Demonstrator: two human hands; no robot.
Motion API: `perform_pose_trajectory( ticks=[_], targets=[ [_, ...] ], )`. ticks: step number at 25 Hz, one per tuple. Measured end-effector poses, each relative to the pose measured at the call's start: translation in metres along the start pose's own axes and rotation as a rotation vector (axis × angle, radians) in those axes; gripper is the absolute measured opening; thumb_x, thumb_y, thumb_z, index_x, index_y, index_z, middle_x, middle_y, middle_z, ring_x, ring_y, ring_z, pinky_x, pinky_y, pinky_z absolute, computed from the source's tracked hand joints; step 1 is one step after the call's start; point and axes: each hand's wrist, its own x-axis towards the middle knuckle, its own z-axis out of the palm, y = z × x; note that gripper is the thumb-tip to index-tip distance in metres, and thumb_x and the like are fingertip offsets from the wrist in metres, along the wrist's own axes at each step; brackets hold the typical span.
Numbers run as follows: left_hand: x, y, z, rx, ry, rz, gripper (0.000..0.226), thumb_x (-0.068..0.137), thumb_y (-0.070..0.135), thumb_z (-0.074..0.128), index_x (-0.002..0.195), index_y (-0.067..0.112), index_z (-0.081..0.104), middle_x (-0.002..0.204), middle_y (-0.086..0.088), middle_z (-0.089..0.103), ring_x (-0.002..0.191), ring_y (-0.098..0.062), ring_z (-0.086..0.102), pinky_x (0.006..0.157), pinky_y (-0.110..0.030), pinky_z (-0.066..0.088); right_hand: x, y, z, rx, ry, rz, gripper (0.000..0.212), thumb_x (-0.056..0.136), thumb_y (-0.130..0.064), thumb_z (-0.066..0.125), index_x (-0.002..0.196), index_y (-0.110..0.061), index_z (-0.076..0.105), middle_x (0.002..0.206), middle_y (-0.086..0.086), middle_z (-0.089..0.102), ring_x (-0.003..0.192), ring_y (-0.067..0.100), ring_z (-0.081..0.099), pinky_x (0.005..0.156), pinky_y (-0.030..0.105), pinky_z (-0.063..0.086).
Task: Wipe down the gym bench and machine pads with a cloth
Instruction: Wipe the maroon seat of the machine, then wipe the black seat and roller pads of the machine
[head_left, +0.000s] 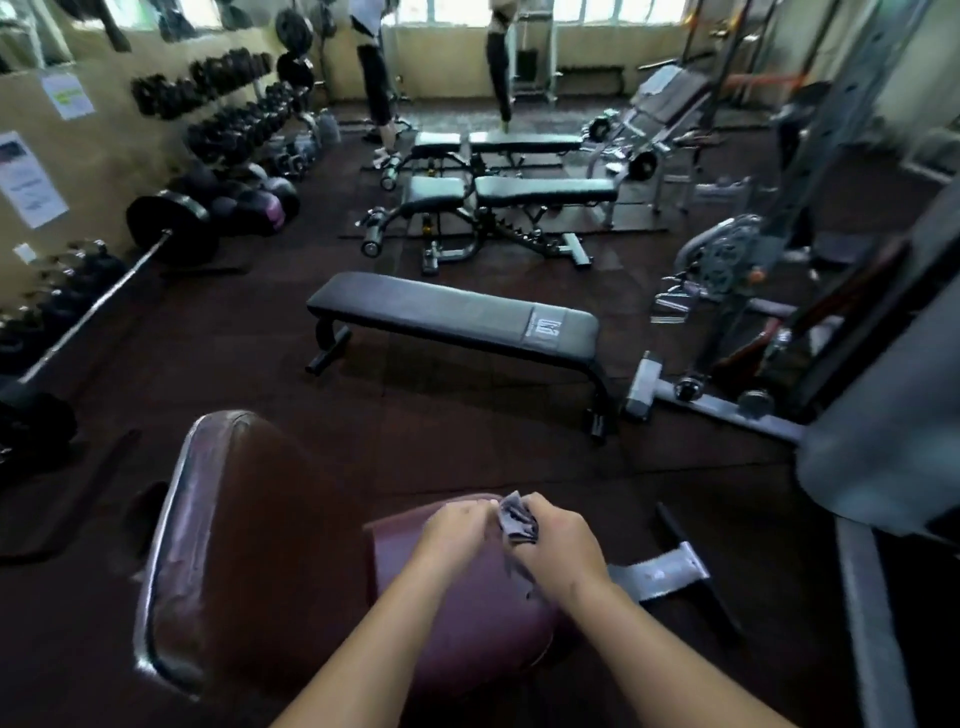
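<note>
Nearest, at 6 o'clock in the head view, both hands meet just above the maroon seat pad. The right hand has its grip clenched round a small bunched grey cloth. The left hand has curled fingers that reach the cloth's edge from 9 o'clock and appear to pinch it. The cloth is held between the two hands and looks lifted off the pad rather than pressed to it.

At 8 o'clock from the hands stands the maroon back pad, tilted, with a pale worn rim.

The step in hand is probably readying the cloth, by folding or regathering it, before a wiping pass. The next move calls for flattening the cloth under one palm, setting it on the seat surface and sweeping it across, then working up the back pad.

Farther off toward 12 o'clock lies the flat black bench, well apart from the hands and likely the next surface to wipe. Beyond it are the adjustable benches. A barbell lies at 10 o'clock, with a dumbbell rack behind it.
</note>
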Motion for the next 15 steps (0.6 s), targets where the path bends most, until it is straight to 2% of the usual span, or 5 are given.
perform_pose_trajectory(
  ticks=[4,7,10,13,15],
  targets=[
    [-0.017,0.035,0.034,0.356,-0.189,0.253,0.026,0.078,0.052,0.054,0.083,0.036,0.075,0.085,0.014,0.074,0.086,-0.01,0.066,0.083,-0.032,0.053,-0.041,0.032,-0.059,0.12,0.209,0.128,0.027,0.087,-0.051,0.073,0.092,-0.027,0.06,0.084,-0.006,0.071,0.082,0.016,0.066,0.072,0.035,0.048],
    [-0.034,0.064,0.084,0.662,-0.274,0.481,0.026,0.085,0.05,0.061,0.101,0.034,0.074,0.101,0.013,0.072,0.1,-0.011,0.065,0.088,-0.031,0.053,-0.086,0.066,-0.106,0.216,0.354,0.193,0.021,0.091,-0.045,0.073,0.093,-0.025,0.064,0.082,-0.007,0.07,0.08,0.007,0.065,0.077,0.035,0.051],
    [-0.058,0.085,0.137,0.884,-0.335,0.718,0.038,0.089,0.054,0.056,0.119,0.035,0.068,0.119,0.01,0.062,0.117,-0.016,0.051,0.098,-0.034,0.047,-0.14,0.094,-0.141,0.236,0.493,0.261,0.018,0.094,-0.042,0.069,0.089,-0.026,0.062,0.079,-0.007,0.069,0.076,0.005,0.064,0.073,0.033,0.051],
    [-0.098,0.1,0.201,0.998,-0.408,0.921,0.038,0.089,0.058,0.051,0.116,0.037,0.068,0.119,0.011,0.06,0.12,-0.017,0.048,0.101,-0.038,0.047,-0.212,0.123,-0.168,0.251,0.646,0.344,0.017,0.096,-0.041,0.066,0.085,-0.03,0.06,0.076,-0.01,0.066,0.075,0.002,0.063,0.064,0.022,0.046],
    [-0.132,0.105,0.242,1.077,-0.474,1.048,0.036,0.09,0.057,0.053,0.117,0.038,0.066,0.122,0.01,0.058,0.123,-0.018,0.047,0.101,-0.041,0.047,-0.264,0.139,-0.178,0.256,0.741,0.413,0.017,0.097,-0.043,0.064,0.087,-0.03,0.061,0.078,-0.009,0.066,0.076,0.004,0.063,0.067,0.026,0.048]
  ],
)
